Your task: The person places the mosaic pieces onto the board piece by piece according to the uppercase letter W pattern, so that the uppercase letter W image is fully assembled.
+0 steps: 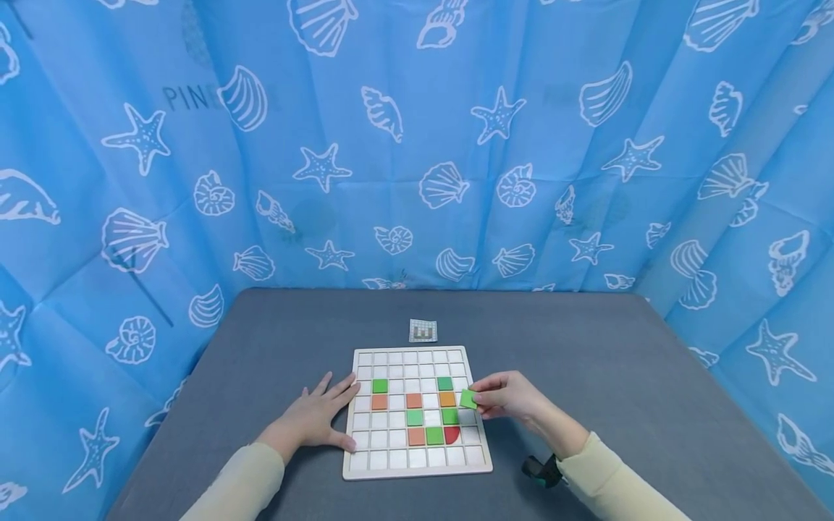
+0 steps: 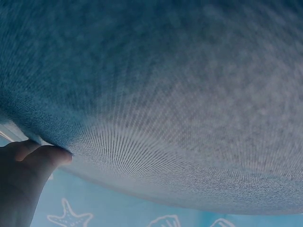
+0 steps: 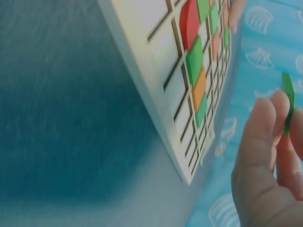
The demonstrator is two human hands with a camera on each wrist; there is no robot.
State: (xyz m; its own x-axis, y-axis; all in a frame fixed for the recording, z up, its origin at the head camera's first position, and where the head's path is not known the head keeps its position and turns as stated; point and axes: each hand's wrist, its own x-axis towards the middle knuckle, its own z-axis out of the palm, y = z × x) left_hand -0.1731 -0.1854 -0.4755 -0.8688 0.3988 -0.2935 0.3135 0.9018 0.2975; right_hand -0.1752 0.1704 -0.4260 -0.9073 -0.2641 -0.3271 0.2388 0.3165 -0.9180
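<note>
A white grid board [image 1: 380, 460] lies on the grey table, with several green and orange square tiles and a red rounded piece [image 1: 451, 434] in its cells. My right hand [image 1: 511, 396] pinches a green square tile [image 1: 467, 399] between thumb and fingers, over the board's right edge. In the right wrist view that green tile [image 3: 288, 101] appears edge-on at the fingertips. With fingers spread, my left hand [image 1: 314, 416] rests along the board's left edge, fingertips on the rim. The left wrist view catches only part of this hand [image 2: 28, 165], low at the left.
Just behind the board lies a small card [image 1: 423, 331] printed with a grid and a dark figure. A black device [image 1: 542, 472] sits at the right wrist. Blue curtain [image 1: 443, 184] with white shells and starfish stands behind the grey table [image 1: 573, 347] and along its sides.
</note>
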